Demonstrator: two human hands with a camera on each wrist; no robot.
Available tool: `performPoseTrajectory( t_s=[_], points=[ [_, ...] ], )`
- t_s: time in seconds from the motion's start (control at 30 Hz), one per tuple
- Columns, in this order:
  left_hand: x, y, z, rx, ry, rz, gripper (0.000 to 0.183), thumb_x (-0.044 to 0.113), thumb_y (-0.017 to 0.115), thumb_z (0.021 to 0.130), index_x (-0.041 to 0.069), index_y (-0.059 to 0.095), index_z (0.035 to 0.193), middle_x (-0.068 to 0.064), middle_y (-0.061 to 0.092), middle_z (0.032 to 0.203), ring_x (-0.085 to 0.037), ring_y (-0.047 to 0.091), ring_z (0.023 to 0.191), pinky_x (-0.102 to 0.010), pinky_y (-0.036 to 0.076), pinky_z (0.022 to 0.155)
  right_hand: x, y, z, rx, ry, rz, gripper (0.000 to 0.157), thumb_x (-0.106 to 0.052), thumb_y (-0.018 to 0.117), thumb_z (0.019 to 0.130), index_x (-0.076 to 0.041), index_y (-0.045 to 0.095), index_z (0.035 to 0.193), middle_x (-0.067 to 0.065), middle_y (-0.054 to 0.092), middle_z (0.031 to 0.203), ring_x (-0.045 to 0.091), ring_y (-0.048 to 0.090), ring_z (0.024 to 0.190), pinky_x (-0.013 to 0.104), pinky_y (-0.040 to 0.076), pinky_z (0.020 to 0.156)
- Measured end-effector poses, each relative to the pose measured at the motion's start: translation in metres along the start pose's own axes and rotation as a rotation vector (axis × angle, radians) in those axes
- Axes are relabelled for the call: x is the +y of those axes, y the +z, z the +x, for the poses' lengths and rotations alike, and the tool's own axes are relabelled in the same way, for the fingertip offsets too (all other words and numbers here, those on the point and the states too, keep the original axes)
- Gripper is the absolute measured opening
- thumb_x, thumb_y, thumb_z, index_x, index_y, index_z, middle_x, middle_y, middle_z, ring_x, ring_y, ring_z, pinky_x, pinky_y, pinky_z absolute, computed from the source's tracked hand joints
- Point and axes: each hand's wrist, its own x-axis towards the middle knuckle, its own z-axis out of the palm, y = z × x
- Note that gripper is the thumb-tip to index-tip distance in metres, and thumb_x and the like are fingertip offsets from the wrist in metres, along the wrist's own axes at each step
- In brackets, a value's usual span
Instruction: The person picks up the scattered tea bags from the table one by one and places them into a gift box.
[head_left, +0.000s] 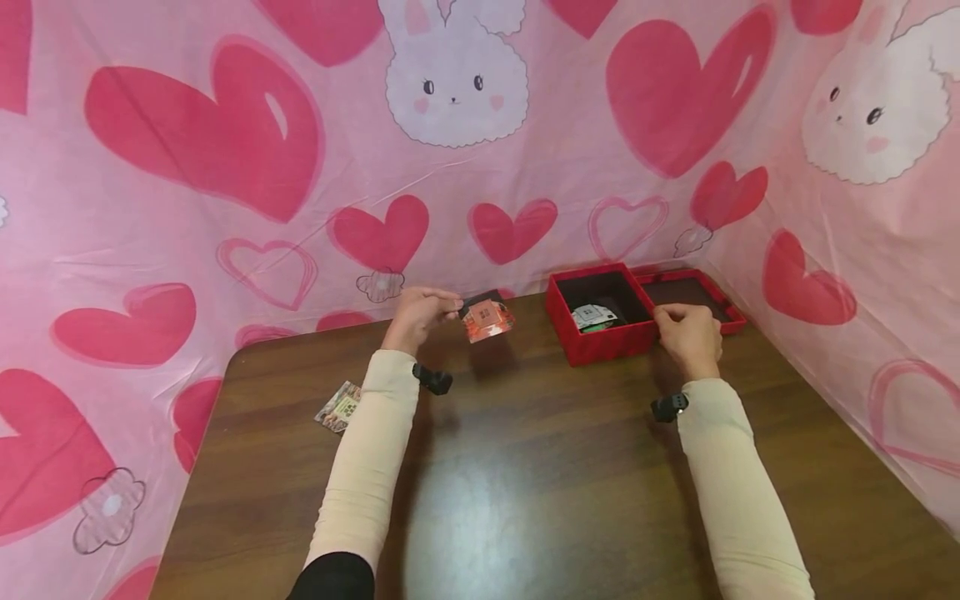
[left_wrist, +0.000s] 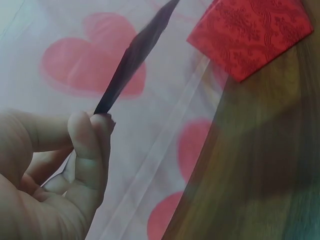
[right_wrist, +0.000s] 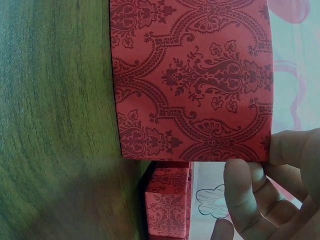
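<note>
In the head view my left hand (head_left: 422, 318) pinches a flat orange-printed packet (head_left: 487, 320) by its dark upper corner, held over the back of the table. The left wrist view shows this packet (left_wrist: 137, 52) nearly edge-on as a thin dark strip between thumb and fingers. To its right stands a red box (head_left: 611, 348) without its lid, with white and green packets (head_left: 594, 317) inside. My right hand (head_left: 688, 333) grips the box's front right corner. Up close in the right wrist view, thumb and fingertips meet at the edge of the box's patterned red wall (right_wrist: 200, 85).
Behind my right hand the red lid (head_left: 693, 292) lies with its dark inside up, right beside the box. A printed flat packet (head_left: 340, 407) lies on the brown wooden table (head_left: 510, 467), near my left forearm. Pink cloth (head_left: 465, 179) with hearts and rabbits hangs along the back and right.
</note>
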Motion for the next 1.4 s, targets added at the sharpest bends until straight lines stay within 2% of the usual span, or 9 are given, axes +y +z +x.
performPoseTrajectory(
  t_s=[0.3, 0.43, 0.53, 0.73, 1.0, 1.23, 1.4],
  points=[
    [0.004, 0.025, 0.003, 0.049, 0.015, -0.056, 0.022, -0.010, 0.074, 0.084, -0.012, 0.073, 0.106, -0.017, 0.073, 0.091, -0.013, 0.064, 0.059, -0.028, 0.060, 0.066, 0.001, -0.002, 0.001, 0.005, 0.007, 0.003, 0.038, -0.045, 0.055, 0.098, -0.021, 0.077, 0.118, 0.004, 0.075, 0.077, 0.045, 0.056, 0.113, 0.061, 0.045, 0.081],
    [0.005, 0.037, 0.005, 0.041, 0.005, -0.052, 0.017, -0.009, 0.075, 0.084, -0.009, 0.076, 0.101, -0.018, 0.073, 0.094, -0.012, 0.064, 0.060, -0.031, 0.061, 0.071, 0.001, -0.003, 0.000, 0.005, 0.008, -0.004, 0.039, -0.046, 0.055, 0.098, -0.021, 0.077, 0.118, 0.007, 0.076, 0.084, 0.044, 0.057, 0.113, 0.060, 0.046, 0.082],
    [0.005, 0.046, 0.007, 0.032, 0.010, -0.051, 0.018, -0.010, 0.074, 0.084, -0.009, 0.076, 0.102, -0.019, 0.073, 0.094, -0.012, 0.064, 0.060, -0.030, 0.061, 0.069, 0.001, -0.003, -0.001, 0.001, 0.011, -0.003, 0.039, -0.046, 0.054, 0.098, -0.021, 0.077, 0.118, 0.010, 0.076, 0.090, 0.044, 0.057, 0.114, 0.061, 0.045, 0.083],
    [0.009, 0.061, 0.009, 0.020, 0.014, -0.077, 0.026, -0.012, 0.073, 0.083, -0.015, 0.071, 0.109, -0.019, 0.070, 0.090, -0.011, 0.062, 0.056, -0.022, 0.058, 0.059, 0.000, -0.003, -0.001, 0.012, 0.001, 0.009, 0.037, -0.043, 0.055, 0.098, -0.020, 0.077, 0.117, 0.011, 0.075, 0.090, 0.043, 0.056, 0.116, 0.062, 0.044, 0.085],
    [0.011, 0.073, 0.010, 0.028, -0.002, -0.098, 0.023, -0.014, 0.075, 0.081, -0.015, 0.072, 0.104, -0.016, 0.069, 0.083, -0.012, 0.061, 0.055, -0.021, 0.057, 0.055, -0.001, -0.002, 0.000, -0.005, 0.012, 0.006, 0.037, -0.045, 0.055, 0.097, -0.023, 0.077, 0.116, 0.011, 0.075, 0.094, 0.044, 0.057, 0.114, 0.063, 0.045, 0.084],
    [0.013, 0.090, 0.012, -0.008, -0.018, -0.090, 0.030, -0.009, 0.075, 0.084, -0.015, 0.069, 0.113, -0.016, 0.071, 0.089, -0.009, 0.062, 0.057, -0.021, 0.059, 0.060, 0.000, -0.002, -0.001, 0.016, 0.009, 0.005, 0.036, -0.044, 0.055, 0.097, -0.022, 0.077, 0.116, 0.012, 0.075, 0.096, 0.044, 0.057, 0.114, 0.063, 0.046, 0.084],
    [0.014, 0.102, 0.013, 0.012, -0.015, -0.094, 0.028, -0.009, 0.075, 0.084, -0.014, 0.070, 0.112, -0.018, 0.072, 0.091, -0.009, 0.062, 0.055, -0.020, 0.058, 0.058, -0.001, -0.001, -0.003, -0.007, 0.008, 0.010, 0.038, -0.044, 0.054, 0.098, -0.021, 0.076, 0.119, 0.014, 0.075, 0.100, 0.044, 0.055, 0.119, 0.064, 0.044, 0.087]
  ],
)
